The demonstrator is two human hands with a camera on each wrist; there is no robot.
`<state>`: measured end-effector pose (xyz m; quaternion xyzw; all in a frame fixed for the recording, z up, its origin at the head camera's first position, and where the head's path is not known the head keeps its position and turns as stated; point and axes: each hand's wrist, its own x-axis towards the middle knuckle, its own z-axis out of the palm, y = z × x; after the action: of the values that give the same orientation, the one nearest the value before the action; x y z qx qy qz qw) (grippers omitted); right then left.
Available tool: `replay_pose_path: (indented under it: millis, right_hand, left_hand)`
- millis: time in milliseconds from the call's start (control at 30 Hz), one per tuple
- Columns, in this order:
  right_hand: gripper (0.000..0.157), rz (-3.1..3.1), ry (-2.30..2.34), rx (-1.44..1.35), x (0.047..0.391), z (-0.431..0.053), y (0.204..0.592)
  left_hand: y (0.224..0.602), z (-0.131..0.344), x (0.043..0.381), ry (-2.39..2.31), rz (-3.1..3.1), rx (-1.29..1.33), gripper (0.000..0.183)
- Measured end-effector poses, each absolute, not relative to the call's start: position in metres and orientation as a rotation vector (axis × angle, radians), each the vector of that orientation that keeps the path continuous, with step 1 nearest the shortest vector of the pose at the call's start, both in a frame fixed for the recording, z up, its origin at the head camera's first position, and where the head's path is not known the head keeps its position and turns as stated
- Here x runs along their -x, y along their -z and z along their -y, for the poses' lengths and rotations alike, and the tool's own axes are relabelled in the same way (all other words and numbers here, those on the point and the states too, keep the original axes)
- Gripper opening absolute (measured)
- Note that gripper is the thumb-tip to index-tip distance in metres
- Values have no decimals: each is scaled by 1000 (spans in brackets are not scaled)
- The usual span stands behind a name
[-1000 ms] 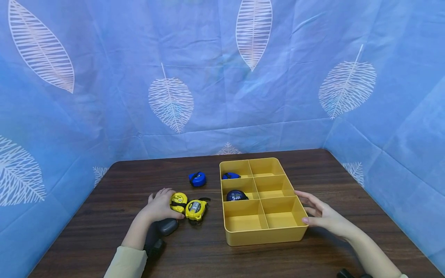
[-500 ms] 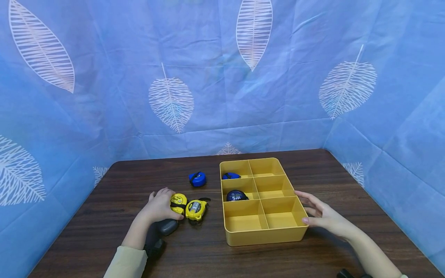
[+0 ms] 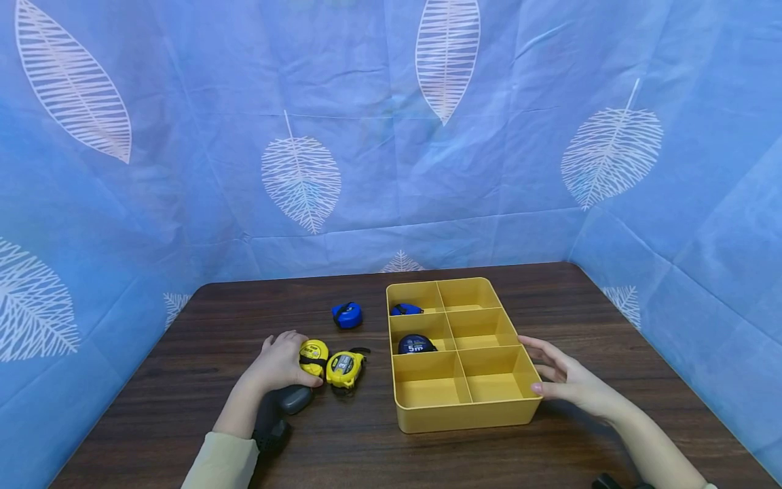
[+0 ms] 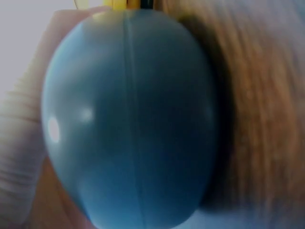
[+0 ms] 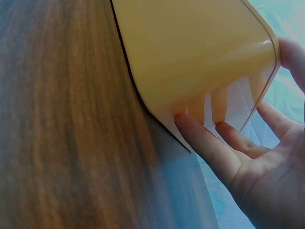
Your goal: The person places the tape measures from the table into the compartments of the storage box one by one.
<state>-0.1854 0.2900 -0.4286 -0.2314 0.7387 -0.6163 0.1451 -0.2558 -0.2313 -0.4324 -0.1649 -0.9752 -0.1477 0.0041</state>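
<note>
In the head view my left hand (image 3: 277, 363) grips a yellow tape measure (image 3: 314, 356) from its left, thumb in front and fingers behind. A second yellow tape measure (image 3: 344, 369) lies right beside it. Under the left wrist sits a smooth dark grey rounded object (image 3: 294, 399) with a seam, which fills much of the left wrist view. My right hand (image 3: 571, 382) rests against the right wall of a yellow divided box (image 3: 464, 414), thumb at the near corner. In the right wrist view the outstretched fingers (image 5: 198, 133) touch that wall.
A blue tape measure (image 3: 347, 315) lies behind the yellow ones on the dark wooden table (image 3: 244, 305). Inside the box, another blue tape measure (image 3: 406, 309) occupies the back left compartment, and a dark blue one (image 3: 417, 344) the middle left. A blue leaf-patterned cloth (image 3: 366, 170) hangs around the table.
</note>
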Motion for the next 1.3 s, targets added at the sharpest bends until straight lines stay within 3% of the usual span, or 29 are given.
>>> replay_pose_path:
  millis: [1300]
  right_hand:
    - [70,-2121,1782,666,186,-291,429]
  left_hand:
    - [411,227,250,649,2756,523,89]
